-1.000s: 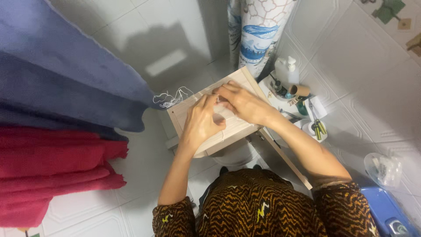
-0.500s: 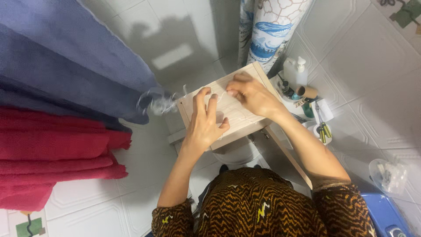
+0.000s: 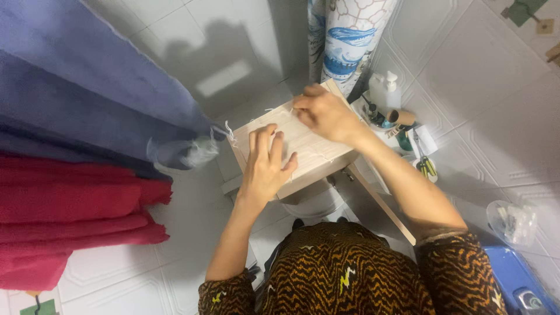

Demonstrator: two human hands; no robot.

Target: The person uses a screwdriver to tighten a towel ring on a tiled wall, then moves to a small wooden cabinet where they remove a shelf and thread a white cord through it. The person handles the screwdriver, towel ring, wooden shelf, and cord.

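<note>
Towels, blue (image 3: 87, 87) and red (image 3: 70, 210), crowd the left of the wooden board (image 3: 315, 149). Bottles and clutter (image 3: 391, 111) pack its right. Gap above the board's near edge is open.

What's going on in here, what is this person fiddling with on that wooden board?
A person in a patterned top leans over a pale wooden board in a tiled room. The left hand lies flat on the board, fingers spread, pressing it down. The right hand is at the far edge, pinching what looks like thin white string that trails off the corner. Blue and red towels hang at the left, toiletry bottles stand at the right.
</note>
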